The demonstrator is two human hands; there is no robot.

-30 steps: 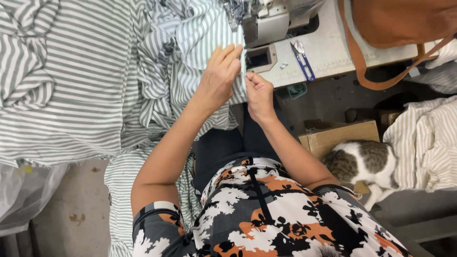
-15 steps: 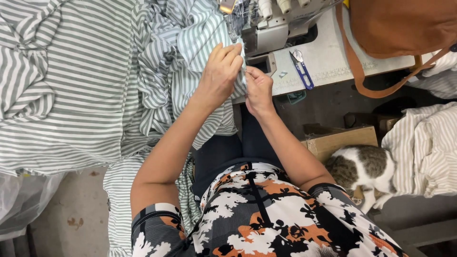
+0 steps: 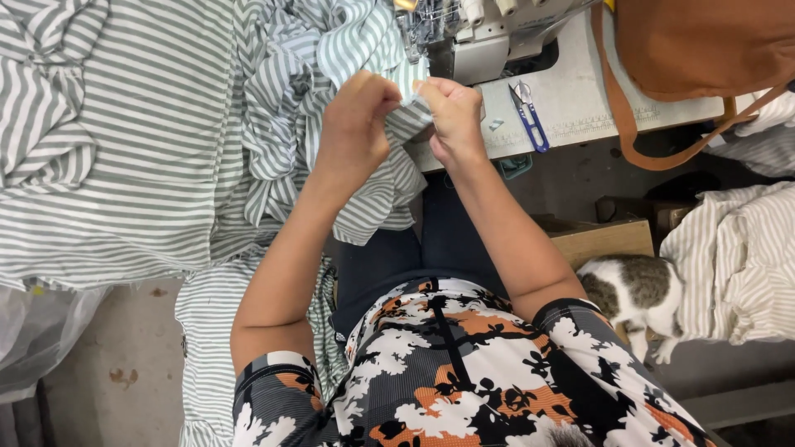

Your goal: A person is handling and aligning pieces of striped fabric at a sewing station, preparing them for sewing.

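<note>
Left hand (image 3: pixel 358 120): raised just in front of the sewing machine (image 3: pixel 480 33), grip pinched tight on a fold of the striped fabric (image 3: pixel 364 50), thumb and fingers pressed together at the cloth edge.
Right hand (image 3: pixel 454 116): held just beside the left, knuckles up, grip closed on the same edge of cloth; the two hands are nearly touching.
Striped fabric: green-and-white cloth is gathered between both hands, right below the machine's needle area, and is draped off the desk (image 3: pixel 580 99) edge toward the lap; more of it is spread in a wide heap across the left.
Sewing machine: pale grey body seen at the top edge, thread cones partly cut off by the frame.
Thread snips (image 3: pixel 528 116): blue-handled, laid flat on the desk just to the right of the right hand, untouched.
Brown bag (image 3: pixel 704 45): set on the desk at the top right, its strap looped down over the edge.
Cat (image 3: pixel 633 290): grey-and-white, tucked low on the right beside a cardboard box (image 3: pixel 604 240) and another pile of striped cloth (image 3: pixel 737 265).
</note>
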